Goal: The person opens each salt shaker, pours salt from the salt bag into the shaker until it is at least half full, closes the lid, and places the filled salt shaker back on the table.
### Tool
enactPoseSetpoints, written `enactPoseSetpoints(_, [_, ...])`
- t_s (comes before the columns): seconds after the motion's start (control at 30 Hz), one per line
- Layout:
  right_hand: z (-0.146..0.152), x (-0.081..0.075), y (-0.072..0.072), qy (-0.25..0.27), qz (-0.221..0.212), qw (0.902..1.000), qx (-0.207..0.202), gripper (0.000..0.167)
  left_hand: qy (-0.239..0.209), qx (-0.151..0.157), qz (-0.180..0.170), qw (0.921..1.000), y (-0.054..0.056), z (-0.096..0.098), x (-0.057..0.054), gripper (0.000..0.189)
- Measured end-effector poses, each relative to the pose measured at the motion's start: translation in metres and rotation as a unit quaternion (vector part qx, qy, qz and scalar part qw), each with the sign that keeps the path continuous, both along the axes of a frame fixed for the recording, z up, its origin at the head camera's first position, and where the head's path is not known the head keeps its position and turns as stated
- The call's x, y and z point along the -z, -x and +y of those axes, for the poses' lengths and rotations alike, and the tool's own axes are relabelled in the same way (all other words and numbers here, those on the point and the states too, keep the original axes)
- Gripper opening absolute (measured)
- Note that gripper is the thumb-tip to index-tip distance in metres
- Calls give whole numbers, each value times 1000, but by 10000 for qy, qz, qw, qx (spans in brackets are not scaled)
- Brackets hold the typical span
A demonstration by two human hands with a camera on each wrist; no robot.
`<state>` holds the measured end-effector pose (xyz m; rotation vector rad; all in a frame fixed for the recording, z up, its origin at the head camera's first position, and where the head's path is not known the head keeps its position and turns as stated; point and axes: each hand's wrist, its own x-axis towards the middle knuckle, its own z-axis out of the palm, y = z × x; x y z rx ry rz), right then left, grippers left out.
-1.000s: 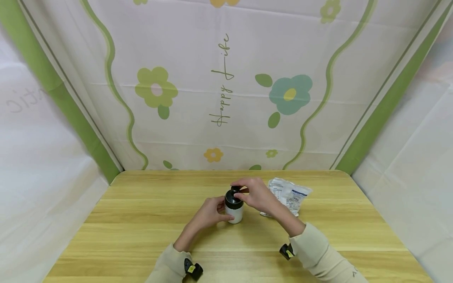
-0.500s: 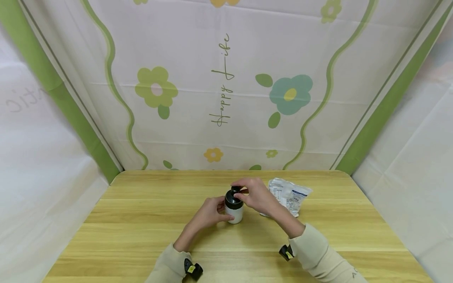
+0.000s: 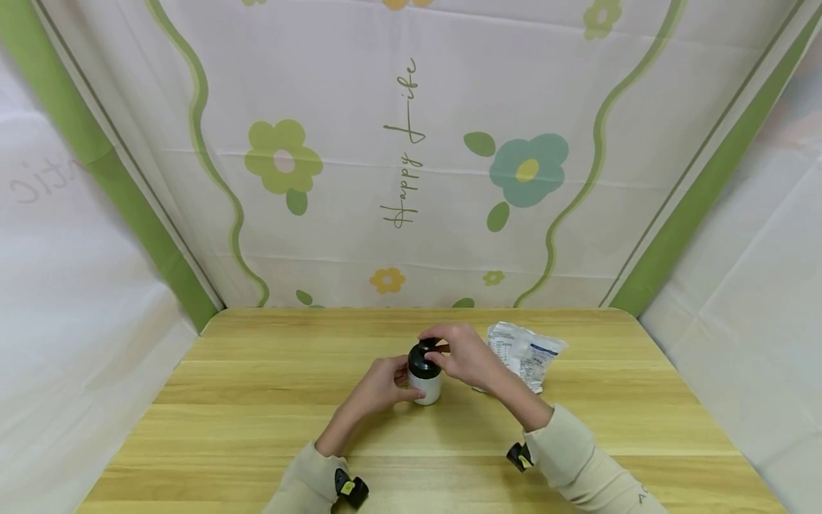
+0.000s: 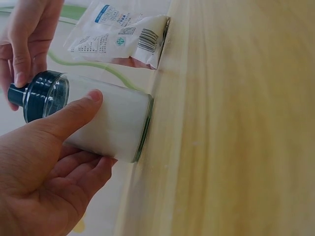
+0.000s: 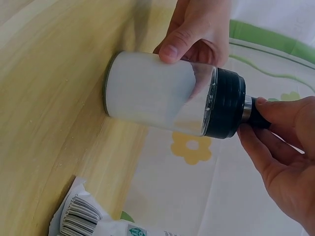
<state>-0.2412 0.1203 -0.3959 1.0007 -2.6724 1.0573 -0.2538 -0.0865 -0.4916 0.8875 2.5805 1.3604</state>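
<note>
A clear glass jar of white powder or fine grains stands upright on the wooden table, near its middle. Its lid is black, topped by a narrow black knob with a metal neck. My left hand grips the jar's side, the thumb along the front and the other fingers behind. From above, my right hand pinches the knob between thumb and fingertips. The white contents fill most of the glass, sloping unevenly below the lid.
Right behind my right hand lies a crumpled white plastic bag with printed text and a barcode. A fabric curtain with printed flowers hangs at the table's back edge. Bare wooden table shows to the left of the jar.
Both hands keep their hold on the jar and knob with barely any movement. The pale line around the lid's top edge, visible earlier, no longer shows in the head view.
</note>
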Motion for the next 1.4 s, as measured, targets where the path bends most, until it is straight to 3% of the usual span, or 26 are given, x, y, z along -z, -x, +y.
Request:
enactPoseSetpoints(0.53, [14, 0, 1, 192, -273, 9992, -205, 36, 9, 16, -80, 10000, -1, 4, -4, 56])
enactPoseSetpoints(0.93, [22, -2, -1, 166, 1, 9998, -99, 32, 14, -61, -13, 10000, -4, -1, -4, 62])
enactPoseSetpoints(1.13, [29, -5, -4, -75, 184, 9998, -28, 36, 361, -297, 225, 9987, -7, -8, -12, 71])
enactPoseSetpoints(1.4, [39, -6, -7, -284, 583, 9976, 249, 39, 830, -862, 689, 9904, -17, -17, -26, 81])
